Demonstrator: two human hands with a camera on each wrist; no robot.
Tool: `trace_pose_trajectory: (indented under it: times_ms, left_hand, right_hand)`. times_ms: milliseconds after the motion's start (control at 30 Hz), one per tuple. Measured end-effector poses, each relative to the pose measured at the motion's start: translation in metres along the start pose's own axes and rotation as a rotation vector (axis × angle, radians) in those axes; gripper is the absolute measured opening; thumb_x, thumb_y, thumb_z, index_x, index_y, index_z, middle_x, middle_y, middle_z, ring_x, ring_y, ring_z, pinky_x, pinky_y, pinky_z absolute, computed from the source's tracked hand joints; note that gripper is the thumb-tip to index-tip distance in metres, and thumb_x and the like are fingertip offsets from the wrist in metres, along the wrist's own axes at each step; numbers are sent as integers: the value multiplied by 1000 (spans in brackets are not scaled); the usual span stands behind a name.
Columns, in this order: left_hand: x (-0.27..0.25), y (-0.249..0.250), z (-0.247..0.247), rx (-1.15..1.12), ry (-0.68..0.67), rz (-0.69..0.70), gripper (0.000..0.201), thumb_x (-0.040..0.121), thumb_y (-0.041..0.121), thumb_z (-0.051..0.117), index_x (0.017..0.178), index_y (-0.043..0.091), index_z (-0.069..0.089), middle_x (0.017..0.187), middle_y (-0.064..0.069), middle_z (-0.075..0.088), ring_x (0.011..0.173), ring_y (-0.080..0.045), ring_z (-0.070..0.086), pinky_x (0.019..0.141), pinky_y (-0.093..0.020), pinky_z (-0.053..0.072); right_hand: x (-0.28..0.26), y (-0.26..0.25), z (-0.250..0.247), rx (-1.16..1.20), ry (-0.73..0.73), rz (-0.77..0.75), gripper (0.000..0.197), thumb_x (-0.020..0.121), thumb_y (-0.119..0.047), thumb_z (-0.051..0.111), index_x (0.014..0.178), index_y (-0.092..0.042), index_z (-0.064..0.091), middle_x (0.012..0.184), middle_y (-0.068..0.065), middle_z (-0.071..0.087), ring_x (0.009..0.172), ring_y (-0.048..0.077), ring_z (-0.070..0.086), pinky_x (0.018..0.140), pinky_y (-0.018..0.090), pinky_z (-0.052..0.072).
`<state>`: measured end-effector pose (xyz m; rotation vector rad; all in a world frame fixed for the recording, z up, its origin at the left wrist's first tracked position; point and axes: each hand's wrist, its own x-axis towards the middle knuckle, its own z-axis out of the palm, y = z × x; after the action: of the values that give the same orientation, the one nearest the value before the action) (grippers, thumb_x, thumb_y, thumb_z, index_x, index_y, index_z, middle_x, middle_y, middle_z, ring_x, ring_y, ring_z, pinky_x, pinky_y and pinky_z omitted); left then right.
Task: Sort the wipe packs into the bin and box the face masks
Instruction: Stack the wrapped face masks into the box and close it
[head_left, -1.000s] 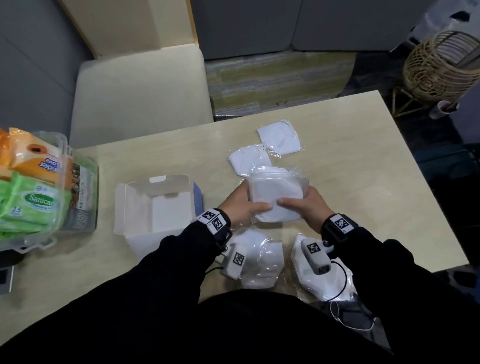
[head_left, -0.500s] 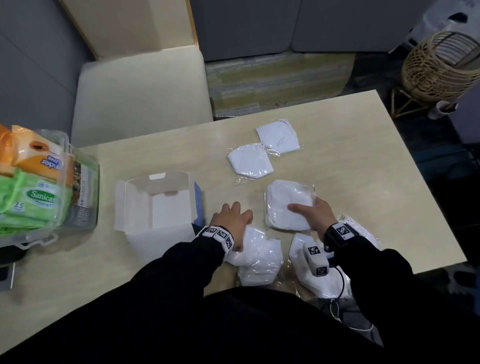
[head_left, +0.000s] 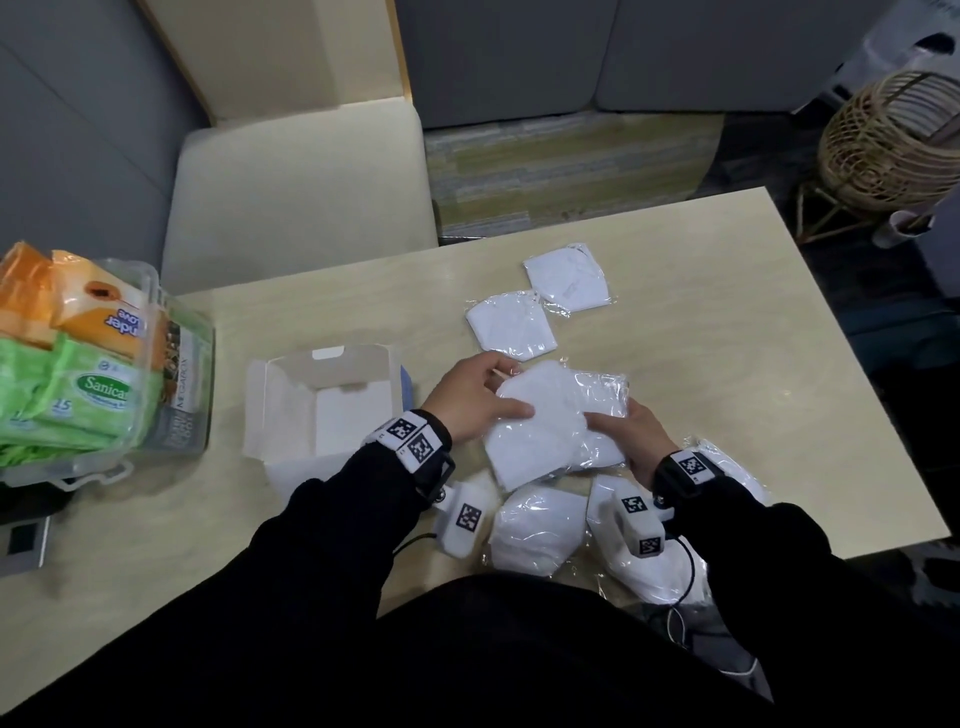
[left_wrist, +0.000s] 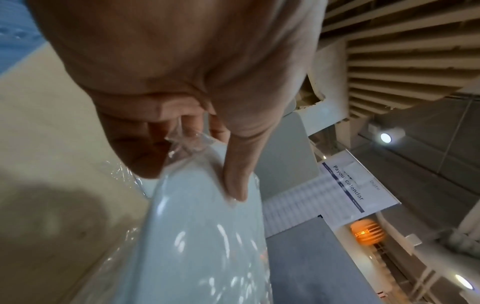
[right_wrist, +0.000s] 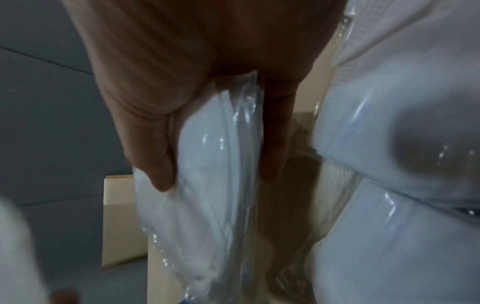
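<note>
Both hands hold a stack of white face masks in clear wrappers just above the table, right of the open white box. My left hand grips the stack's left edge, thumb on top. My right hand pinches its right side, thumb on top and fingers below. Two more wrapped masks lie farther back. Others lie near my body. The clear bin at the left holds green and orange wipe packs.
A cream chair stands behind the table's far edge. A wicker basket sits on the floor at the far right. A dark device lies at the table's left edge. Cables trail near my lap.
Half a second ago the stack lay on the table under my right hand and my left hand rested on the near masks. Now both hands grip the stack, with another mask added.
</note>
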<state>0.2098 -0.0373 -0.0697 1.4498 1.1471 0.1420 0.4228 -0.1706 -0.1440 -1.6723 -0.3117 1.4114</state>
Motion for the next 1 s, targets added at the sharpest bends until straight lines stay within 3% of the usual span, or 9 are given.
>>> trace_pose_trajectory:
  times_ms: [200, 333, 433, 533, 667, 733, 833, 933, 1000]
  left_hand:
    - [7, 0, 4, 92, 203, 9, 39, 78, 22, 87, 112, 23, 67, 95, 9, 66, 79, -6, 61, 59, -7, 40]
    - [9, 6, -1, 191, 213, 130, 38, 86, 6, 71, 117, 27, 71, 113, 2, 54, 96, -14, 60, 89, -21, 45]
    - [10, 18, -8, 292, 124, 270, 49, 84, -6, 60, 112, 31, 77, 115, 4, 48, 92, 0, 52, 93, -15, 41]
    - [6, 30, -3, 505, -80, 444, 54, 86, -6, 54, 109, 36, 78, 119, 9, 45, 102, -9, 55, 92, -25, 46]
    - [-1, 34, 19, 649, -139, 537, 71, 85, 1, 66, 145, 35, 50, 135, 5, 41, 99, -15, 55, 79, -29, 45]
    - [2, 26, 22, 709, -4, 508, 81, 82, 20, 79, 152, 31, 38, 141, 0, 43, 112, -21, 56, 90, -35, 46]
    - [7, 10, 12, 687, 154, 270, 90, 72, 58, 83, 146, 29, 41, 140, 0, 49, 122, -21, 53, 105, -41, 43]
    - [9, -7, 8, 449, 65, 119, 66, 73, 64, 82, 125, 31, 60, 121, 9, 62, 106, -10, 59, 100, -38, 51]
    - [8, -13, 8, 373, 60, 113, 51, 70, 62, 84, 108, 32, 66, 103, 12, 67, 95, -11, 63, 93, -39, 54]
  right_hand:
    - [-8, -10, 14, 56, -127, 15, 52, 72, -6, 83, 122, -10, 69, 111, 15, 77, 97, 31, 75, 80, 38, 61]
    - [-10, -15, 15, -23, -162, 3, 44, 77, -2, 81, 118, -9, 69, 106, 12, 79, 90, 27, 76, 80, 37, 58]
    - [-11, -19, 17, -66, -195, -5, 46, 73, -3, 83, 117, -11, 70, 106, 11, 79, 91, 26, 76, 77, 35, 59]
    - [-12, -24, 24, -146, -217, -20, 41, 71, -10, 77, 111, -13, 71, 99, 5, 79, 87, 20, 74, 73, 31, 57]
    - [-14, -29, 37, -237, -242, -34, 6, 91, -19, 62, 92, -17, 67, 78, -5, 73, 78, 16, 65, 72, 32, 49]
    - [-16, -29, 36, -243, -250, -23, 9, 94, -19, 60, 97, -15, 68, 88, 5, 75, 83, 18, 67, 77, 32, 51]
    - [-20, -25, 31, -155, -257, 46, 34, 85, -28, 64, 112, -7, 70, 113, 25, 73, 94, 28, 68, 87, 42, 51]
    - [-23, -24, 28, -62, -243, 66, 44, 81, -32, 68, 117, -7, 70, 102, 16, 78, 92, 31, 70, 84, 43, 54]
    - [-24, -25, 29, 105, -245, 160, 47, 92, -46, 64, 119, -8, 72, 101, 15, 77, 90, 34, 70, 78, 40, 55]
